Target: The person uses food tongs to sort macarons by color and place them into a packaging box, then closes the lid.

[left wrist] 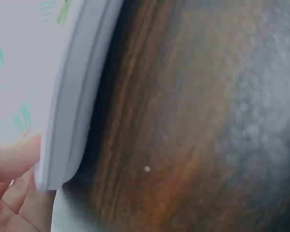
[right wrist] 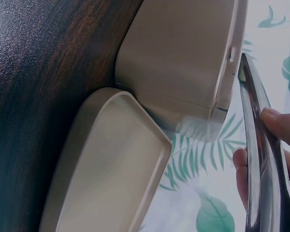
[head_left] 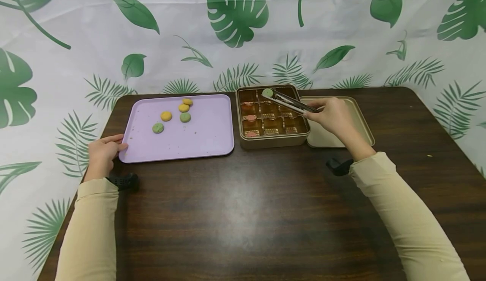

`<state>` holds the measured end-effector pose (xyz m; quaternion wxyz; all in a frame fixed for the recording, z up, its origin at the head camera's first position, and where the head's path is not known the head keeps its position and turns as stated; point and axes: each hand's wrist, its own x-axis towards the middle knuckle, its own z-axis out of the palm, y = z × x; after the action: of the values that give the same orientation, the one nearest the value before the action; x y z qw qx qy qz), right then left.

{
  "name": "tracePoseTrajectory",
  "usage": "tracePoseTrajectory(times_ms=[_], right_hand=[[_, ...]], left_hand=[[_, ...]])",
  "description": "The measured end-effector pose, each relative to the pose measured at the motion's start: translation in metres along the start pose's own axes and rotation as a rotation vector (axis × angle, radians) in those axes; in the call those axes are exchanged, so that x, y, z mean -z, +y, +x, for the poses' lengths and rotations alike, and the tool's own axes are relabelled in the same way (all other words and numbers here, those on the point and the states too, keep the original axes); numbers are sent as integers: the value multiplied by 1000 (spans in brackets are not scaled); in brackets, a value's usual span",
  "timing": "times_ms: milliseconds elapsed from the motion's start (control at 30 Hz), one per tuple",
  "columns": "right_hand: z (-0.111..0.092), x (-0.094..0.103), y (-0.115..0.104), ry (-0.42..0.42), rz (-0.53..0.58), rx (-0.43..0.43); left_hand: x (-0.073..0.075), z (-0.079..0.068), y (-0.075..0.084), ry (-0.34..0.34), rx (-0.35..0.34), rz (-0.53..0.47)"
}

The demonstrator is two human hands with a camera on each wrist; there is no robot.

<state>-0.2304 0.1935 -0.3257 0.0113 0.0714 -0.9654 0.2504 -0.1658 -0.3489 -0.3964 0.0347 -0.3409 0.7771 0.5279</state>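
Head view, ctr-right R hand (head_left: 331,114), fingers clamped on tongs (right wrist: 268,166) w/ green cookie (head_left: 267,92), mid-left L hand (head_left: 104,151), fingers pinching lilac tray (head_left: 205,133)

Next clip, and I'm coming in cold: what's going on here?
A person's right hand holds metal tongs, which grip a round green piece over the back part of a gold compartment box. Pink pieces sit in the box's left column, as the head view shows it. The left hand grips the left edge of a lilac tray, where three yellow pieces and two green ones lie. A shallow gold lid lies right of the box.
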Motion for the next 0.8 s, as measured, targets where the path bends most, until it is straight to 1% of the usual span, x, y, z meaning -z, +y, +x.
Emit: tracePoseTrajectory(times_ms=[267, 433, 667, 800], right_hand=[[1, -2, -1, -14, 12, -6], [2, -5, -5, -22, 25, -17], [1, -15, -22, -67, 58, 7], [-1, -22, -34, -84, 55, 32]], left_hand=[[-1, 0, 0, 29, 6, 49], [-1, -1, 0, 22, 11, 35], [-7, -4, 3, 69, 25, 39], [-7, -4, 3, 69, 31, 51]])
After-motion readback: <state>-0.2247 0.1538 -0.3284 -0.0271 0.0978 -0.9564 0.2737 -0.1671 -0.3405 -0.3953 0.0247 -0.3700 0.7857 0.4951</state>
